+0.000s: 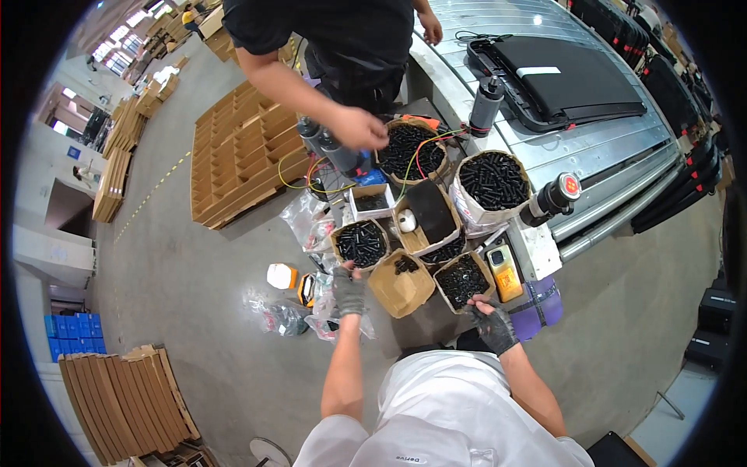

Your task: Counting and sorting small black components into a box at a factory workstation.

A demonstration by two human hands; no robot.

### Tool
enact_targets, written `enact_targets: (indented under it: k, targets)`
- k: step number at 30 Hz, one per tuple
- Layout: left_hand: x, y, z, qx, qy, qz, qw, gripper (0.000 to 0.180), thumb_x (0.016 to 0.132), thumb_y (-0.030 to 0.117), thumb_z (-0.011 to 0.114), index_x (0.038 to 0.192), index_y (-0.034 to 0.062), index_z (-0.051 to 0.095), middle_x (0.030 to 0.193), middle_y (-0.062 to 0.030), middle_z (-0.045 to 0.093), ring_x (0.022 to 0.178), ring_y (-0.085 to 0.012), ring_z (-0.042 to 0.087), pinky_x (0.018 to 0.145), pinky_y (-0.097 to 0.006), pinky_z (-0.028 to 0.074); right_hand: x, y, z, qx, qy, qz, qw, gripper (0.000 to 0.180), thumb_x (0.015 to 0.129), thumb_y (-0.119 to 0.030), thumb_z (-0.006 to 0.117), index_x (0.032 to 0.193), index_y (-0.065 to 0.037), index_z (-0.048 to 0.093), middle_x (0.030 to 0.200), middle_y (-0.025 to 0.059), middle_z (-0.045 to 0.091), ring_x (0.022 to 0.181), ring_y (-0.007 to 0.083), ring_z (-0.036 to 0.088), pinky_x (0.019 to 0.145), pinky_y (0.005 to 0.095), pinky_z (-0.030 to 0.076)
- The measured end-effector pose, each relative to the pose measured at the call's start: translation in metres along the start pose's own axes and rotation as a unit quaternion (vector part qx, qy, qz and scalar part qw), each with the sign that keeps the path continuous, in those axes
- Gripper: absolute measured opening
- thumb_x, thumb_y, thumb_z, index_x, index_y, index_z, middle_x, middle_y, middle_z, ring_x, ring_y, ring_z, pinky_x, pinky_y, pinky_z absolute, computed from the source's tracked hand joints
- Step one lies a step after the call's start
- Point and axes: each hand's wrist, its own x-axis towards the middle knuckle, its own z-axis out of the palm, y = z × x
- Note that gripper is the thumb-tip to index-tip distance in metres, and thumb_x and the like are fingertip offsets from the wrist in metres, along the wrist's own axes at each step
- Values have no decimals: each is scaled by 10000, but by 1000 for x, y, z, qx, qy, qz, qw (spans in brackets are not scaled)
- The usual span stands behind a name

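Note:
My left hand (348,291), in a grey fingerless glove, is at the near rim of a carton of black cylindrical parts (361,243). Its fingers look curled in; anything between them is too small to make out. At the near right corner of a carton of small black pieces (461,282) is my right hand (495,325), gloved the same way. Thumb and fingertips come together there, and what they pinch cannot be made out. Between the two hands stands an open carton (401,296) with a few black pieces in its far corner.
Across from me a person (358,128) reaches over a bin of black parts (412,149). Another full bin (493,180), a power screwdriver (551,198) and a phone (504,272) are on the right. A metal roller conveyor (537,156) carries a black panel (560,78). Plastic bags (284,317) lie left.

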Motion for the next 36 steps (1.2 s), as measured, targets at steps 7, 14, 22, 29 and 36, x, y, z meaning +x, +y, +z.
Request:
enact_targets:
  k: [7, 14, 22, 29, 36]
  targets:
    - [83, 16, 10, 333, -179, 139, 915, 454, 723, 248, 746, 1118, 66, 614, 1105, -183, 592, 1045, -361, 580, 887, -427, 477, -2, 5, -15, -2, 36, -17, 999, 193, 854, -21, 568, 1041, 24, 580, 1001, 141, 624, 979, 243, 613, 881, 330, 521]
    - [103, -25, 43, 289, -295, 114, 903, 600, 792, 502, 591, 1266, 136, 554, 1299, -163, 544, 1186, -327, 535, 973, -476, 429, -8, 6, -11, 6, 45, -35, 998, 233, 858, -39, 567, 1077, 40, 561, 1019, 155, 616, 982, 258, 607, 884, 350, 519]
    - [126, -83, 24, 319, -280, 251, 870, 427, 799, 325, 583, 1164, 105, 604, 1199, -213, 580, 1097, -376, 559, 902, -446, 469, -12, 8, -2, 3, 21, -31, 999, 248, 865, -56, 563, 1094, 39, 556, 1036, 152, 614, 987, 253, 604, 885, 354, 516]
    - [114, -87, -17, 80, -158, 125, 976, 318, 839, 76, 596, 1155, 35, 601, 1007, -153, 688, 891, -314, 660, 762, -358, 509, -11, 13, 9, 3, 6, -17, 1000, 225, 868, -71, 574, 1070, 29, 562, 983, 137, 624, 937, 243, 620, 862, 356, 528]
    - [42, 18, -59, -216, -220, -169, 936, 301, 877, 224, 659, 1076, -2, 651, 810, -17, 645, 633, -100, 543, 571, -242, 441, -13, 9, 0, 2, -11, 3, 1000, 195, 885, -98, 584, 1045, 13, 579, 957, 120, 629, 892, 208, 623, 826, 330, 531]
